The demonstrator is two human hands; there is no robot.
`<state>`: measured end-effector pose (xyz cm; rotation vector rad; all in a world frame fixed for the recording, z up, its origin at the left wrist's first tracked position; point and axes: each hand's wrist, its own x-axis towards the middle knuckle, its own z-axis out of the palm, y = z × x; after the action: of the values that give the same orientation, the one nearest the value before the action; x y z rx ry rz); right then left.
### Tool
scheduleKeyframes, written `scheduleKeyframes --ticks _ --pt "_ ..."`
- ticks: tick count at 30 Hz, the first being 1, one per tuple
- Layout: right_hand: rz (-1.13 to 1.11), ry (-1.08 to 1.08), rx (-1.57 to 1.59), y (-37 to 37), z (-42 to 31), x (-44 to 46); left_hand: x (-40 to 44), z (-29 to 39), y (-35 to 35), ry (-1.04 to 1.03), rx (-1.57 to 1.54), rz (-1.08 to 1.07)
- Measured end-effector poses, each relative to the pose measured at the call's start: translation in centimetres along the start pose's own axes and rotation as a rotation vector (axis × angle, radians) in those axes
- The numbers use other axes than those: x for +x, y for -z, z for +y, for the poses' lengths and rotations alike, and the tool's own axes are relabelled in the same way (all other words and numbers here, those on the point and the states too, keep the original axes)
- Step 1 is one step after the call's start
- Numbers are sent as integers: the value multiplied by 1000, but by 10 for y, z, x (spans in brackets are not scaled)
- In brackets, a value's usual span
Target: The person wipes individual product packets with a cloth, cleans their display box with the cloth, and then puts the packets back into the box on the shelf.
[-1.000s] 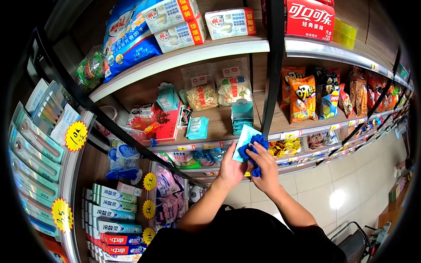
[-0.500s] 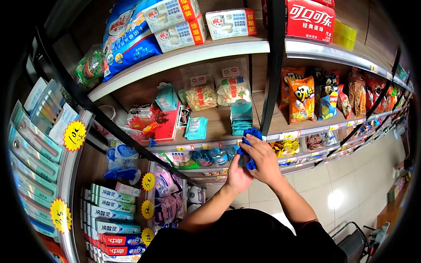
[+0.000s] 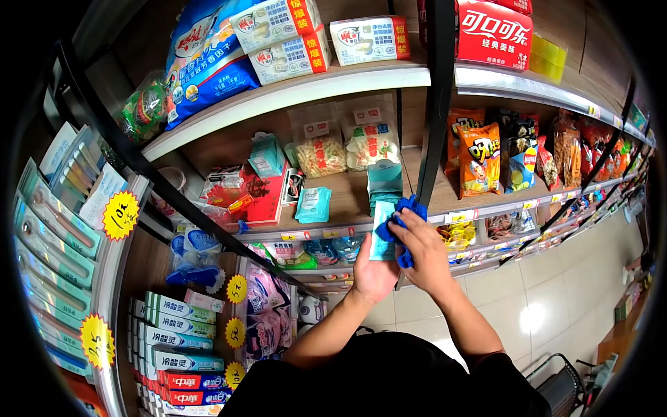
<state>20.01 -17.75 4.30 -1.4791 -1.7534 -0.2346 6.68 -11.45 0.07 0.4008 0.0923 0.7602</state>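
Observation:
A flat teal packet (image 3: 383,233) rests in my left hand (image 3: 374,276), its long side pointing toward the shelf. My right hand (image 3: 425,250) is closed around a crumpled blue cloth (image 3: 415,206), which lies against the packet's right edge. Just beyond my hands, an opened teal box (image 3: 384,178) stands at the shelf's front. To its left is a small stack of teal packets (image 3: 313,204), and farther left a second teal box (image 3: 267,156) sits by a red box (image 3: 267,198).
Bagged snacks (image 3: 479,158) fill the right bay behind a black upright post (image 3: 435,104). Soap packs (image 3: 370,39) sit on the upper shelf. Toothpaste boxes (image 3: 182,340) are stacked at lower left, near hanging toothbrushes (image 3: 61,236). A chair (image 3: 558,389) stands at lower right.
The teal packet, hidden under the cloth before, now shows in my left hand. My right hand and the cloth have shifted right, apart from the left palm.

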Motion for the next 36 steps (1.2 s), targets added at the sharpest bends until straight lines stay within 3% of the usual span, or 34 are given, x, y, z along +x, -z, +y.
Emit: scheduleKeyframes --ticks 7,9,11,15,17,19,20,21,23,25,28,29,31,33,35,36 --pt "-158 79 52 -13 -22 -35 5 17 27 73 -131 -139" --pt "-167 92 79 -18 -22 -41 7 24 19 -56 81 24" --pt "-167 -28 239 -27 -20 -47 9 37 22 -55 51 62" --pt "-99 -315 475 -38 -15 -64 28 70 72 -271 157 101" --pt "-95 -375 498 -38 -14 -71 46 97 93 -508 645 301" --pt "-112 -425 503 -43 -6 -80 60 133 96 -700 1570 466" --pt "-108 -444 506 -46 -5 -83 74 143 119 -851 1886 577" --pt "-108 -441 508 -46 -6 -84 76 149 125 -854 1887 579" --pt "-135 -483 508 -46 -8 -83 83 159 134 -821 2298 661" --pt "-131 -471 505 -53 -5 -87 91 160 145 -898 2363 652" --pt "-152 -493 539 -56 -3 -91 97 159 156 -714 2491 779" --pt "-151 -494 537 -56 -3 -91 98 158 160 -714 2490 776" --pt "-157 -511 548 -54 -4 -90 97 156 163 -464 2532 705" --pt "-159 -523 553 -56 -3 -92 97 152 167 -448 2569 719" --pt "-160 -535 557 -57 -2 -93 95 151 168 -648 2709 736" --pt "-148 -521 546 -57 -1 -94 91 148 158 -904 2787 736"
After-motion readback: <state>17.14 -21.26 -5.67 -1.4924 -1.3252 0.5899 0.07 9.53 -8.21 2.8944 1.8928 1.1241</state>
